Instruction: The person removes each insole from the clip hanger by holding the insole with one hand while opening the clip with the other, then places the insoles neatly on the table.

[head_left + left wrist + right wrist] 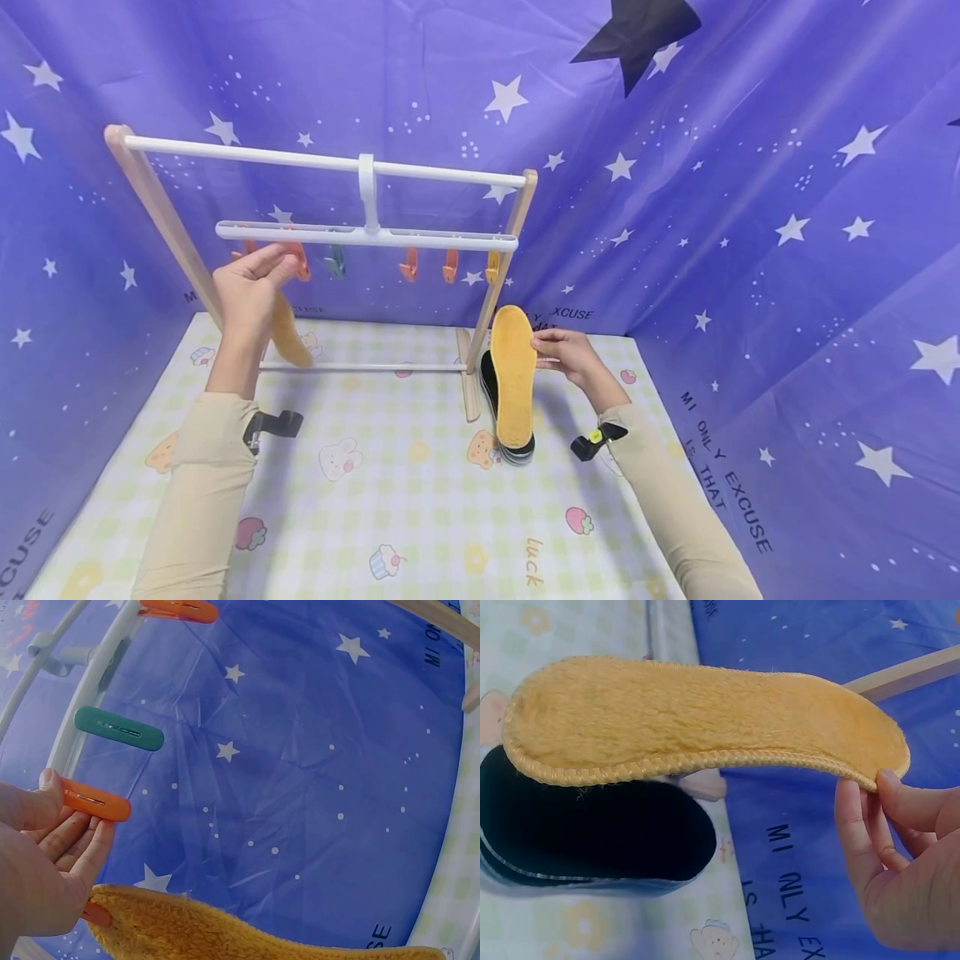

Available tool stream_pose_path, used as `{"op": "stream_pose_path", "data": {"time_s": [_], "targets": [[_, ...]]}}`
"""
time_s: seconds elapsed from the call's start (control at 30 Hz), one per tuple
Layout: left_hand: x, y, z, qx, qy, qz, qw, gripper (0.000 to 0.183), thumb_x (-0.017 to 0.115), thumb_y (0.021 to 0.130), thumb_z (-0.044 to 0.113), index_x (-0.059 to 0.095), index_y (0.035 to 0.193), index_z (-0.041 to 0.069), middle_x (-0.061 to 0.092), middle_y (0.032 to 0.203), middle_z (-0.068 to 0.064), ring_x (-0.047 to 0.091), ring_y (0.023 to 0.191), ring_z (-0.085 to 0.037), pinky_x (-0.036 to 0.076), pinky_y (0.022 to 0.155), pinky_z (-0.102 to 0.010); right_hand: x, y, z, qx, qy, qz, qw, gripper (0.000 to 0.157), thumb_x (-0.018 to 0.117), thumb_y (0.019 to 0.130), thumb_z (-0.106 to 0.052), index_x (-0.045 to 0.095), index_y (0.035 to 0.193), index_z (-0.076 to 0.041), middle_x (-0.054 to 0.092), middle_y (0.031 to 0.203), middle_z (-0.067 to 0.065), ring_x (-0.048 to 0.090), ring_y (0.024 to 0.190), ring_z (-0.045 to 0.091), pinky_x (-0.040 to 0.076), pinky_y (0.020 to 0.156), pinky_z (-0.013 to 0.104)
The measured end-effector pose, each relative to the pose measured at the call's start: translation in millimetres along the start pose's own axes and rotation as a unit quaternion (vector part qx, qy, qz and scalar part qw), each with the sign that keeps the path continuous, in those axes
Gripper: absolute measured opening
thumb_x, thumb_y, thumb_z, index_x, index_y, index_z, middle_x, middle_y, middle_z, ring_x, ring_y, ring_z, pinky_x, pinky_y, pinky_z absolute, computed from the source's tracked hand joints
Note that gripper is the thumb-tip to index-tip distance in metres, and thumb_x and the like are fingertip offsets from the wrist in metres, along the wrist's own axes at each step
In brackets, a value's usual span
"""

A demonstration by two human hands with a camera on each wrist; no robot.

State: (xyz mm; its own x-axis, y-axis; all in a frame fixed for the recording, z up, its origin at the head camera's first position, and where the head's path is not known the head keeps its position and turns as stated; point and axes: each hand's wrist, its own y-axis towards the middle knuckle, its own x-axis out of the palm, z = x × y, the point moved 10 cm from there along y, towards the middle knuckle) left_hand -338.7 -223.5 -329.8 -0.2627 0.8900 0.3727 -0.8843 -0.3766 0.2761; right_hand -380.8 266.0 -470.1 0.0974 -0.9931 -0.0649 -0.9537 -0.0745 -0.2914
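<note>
My left hand (247,292) pinches an orange clip (96,800) under the white hanger (442,241). Beside that hand hangs a yellow fuzzy insole (291,337), its upper end in another orange clip (97,913). A second yellow insole (514,375) is in my right hand (576,357), pinched at the edge near its upper end between thumb and fingers. Its fleecy face and stitched rim show in the right wrist view. Below it on the table lies a dark, insole-shaped item (607,832) with a greyish edge, partly covered in the head view.
The hanger hooks over the top bar (247,152) of a wooden-legged rack. A green clip (335,262), more orange clips (450,267) and a yellow clip (492,267) dangle along it. A checked cloth (435,517) covers the table; purple star curtains (420,75) surround it.
</note>
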Motion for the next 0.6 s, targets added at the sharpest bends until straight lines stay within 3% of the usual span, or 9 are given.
{"op": "stream_pose_path", "data": {"time_s": [0.27,0.6], "targets": [[-0.4,-0.3,1.1,-0.001,0.001,0.001,1.0000,0.018,0.074,0.088,-0.007,0.077,0.106,-0.005,0.079,0.078,0.001,0.073,0.067,-0.011,0.058,0.081,-0.016,6.1,11,13,0.023,-0.038,-0.016,0.999,0.021,0.064,0.097,0.003,0.063,0.117,0.009,0.071,0.076,-0.005,0.070,0.071,0.010,0.064,0.068,0.027],[0.2,-1.4,1.3,0.004,0.013,0.002,0.9999,0.020,0.075,0.088,-0.006,0.076,0.108,-0.006,0.079,0.078,0.003,0.073,0.067,-0.010,0.057,0.081,-0.015,5.6,21,27,0.049,-0.084,0.007,0.995,0.030,0.065,0.096,0.001,0.062,0.124,0.014,0.071,0.074,-0.003,0.070,0.070,0.011,0.065,0.069,0.030]]}}
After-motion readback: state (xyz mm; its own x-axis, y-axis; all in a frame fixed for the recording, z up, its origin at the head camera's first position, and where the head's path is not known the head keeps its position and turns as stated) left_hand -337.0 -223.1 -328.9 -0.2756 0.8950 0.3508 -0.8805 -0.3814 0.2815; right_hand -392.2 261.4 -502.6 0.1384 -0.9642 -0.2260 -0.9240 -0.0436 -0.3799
